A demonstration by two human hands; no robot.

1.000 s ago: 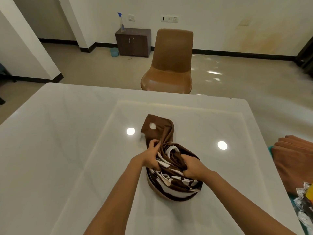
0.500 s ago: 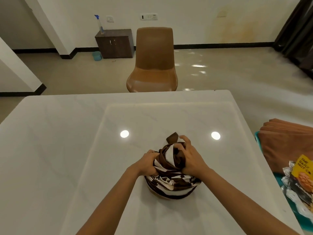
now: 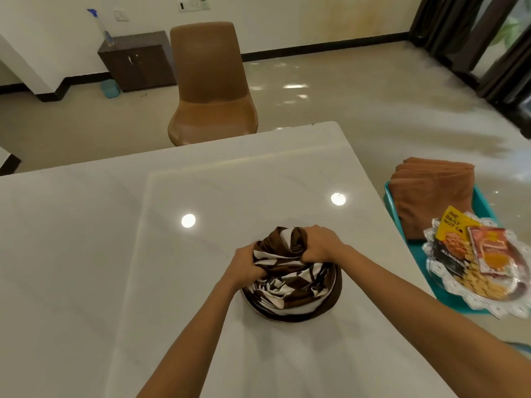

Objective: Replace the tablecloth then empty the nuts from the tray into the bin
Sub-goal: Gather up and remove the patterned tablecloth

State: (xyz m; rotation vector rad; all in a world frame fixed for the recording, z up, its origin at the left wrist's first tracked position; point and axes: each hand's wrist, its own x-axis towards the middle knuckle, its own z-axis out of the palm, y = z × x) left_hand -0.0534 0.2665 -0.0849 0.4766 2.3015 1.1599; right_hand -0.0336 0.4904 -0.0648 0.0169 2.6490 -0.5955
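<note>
Two hands: we see both clenched into the bunched tablecloth (image 3: 290, 285), the left hand (image 3: 247, 265) gripping its left side, the right hand (image 3: 319, 245) gripping its top.
Tablecloth: a brown-and-white bundle (gathered into a rough mound) resting on the white table (image 3: 86, 254), nearer the right edge than the left.
Silver tray (image 3: 517, 285): lacy-rimmed, past the table's right edge, sitting on a teal tray (image 3: 416, 257).
Nuts (image 3: 482, 285): loose on the silver tray, beside two packets (image 3: 454, 225).
Folded cloth (image 3: 431, 196): brown, at the teal tray's far end.
Chair (image 3: 209, 81): brown, at the table's far edge.
</note>
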